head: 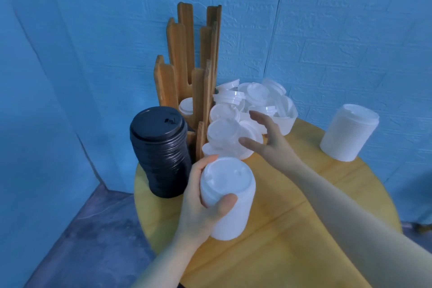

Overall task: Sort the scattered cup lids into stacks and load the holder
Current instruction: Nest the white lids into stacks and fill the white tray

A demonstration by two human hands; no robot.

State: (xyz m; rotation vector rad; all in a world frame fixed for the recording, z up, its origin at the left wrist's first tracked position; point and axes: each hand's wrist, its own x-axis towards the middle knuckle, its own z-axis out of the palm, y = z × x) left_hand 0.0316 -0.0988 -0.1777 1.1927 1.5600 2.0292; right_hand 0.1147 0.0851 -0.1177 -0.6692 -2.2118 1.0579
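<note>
The head camera looked down on a round yellow wooden table (292,229) set against a blue textured wall (327,18). The left hand (203,199) gripped a short stack of white plastic cup lids (228,196) near the table's near-left edge, its fingers curled round the stack's left side and the thumb pressed on the near rim. The right hand (264,138) hung spread wide, fingers straight and apart and holding nothing, just over a loose heap of white plastic lids (228,134) lying on the table beside the holder. Behind that heap a white plastic bowl (286,124) held more scattered white lids (252,97), tilted every way. A tall slatted wooden lid holder (187,65) stood upright at the table's far-left side, with one white lid (185,106) visible low between its slats. Just left of the holder, touching or nearly touching it, a tall stack of black plastic lids (161,152) stood on the table, leaning a little. Well apart, at the far-right edge, stood a neat stack of white lids (348,133). Grey floor (88,229) showed below the table's left edge.
</note>
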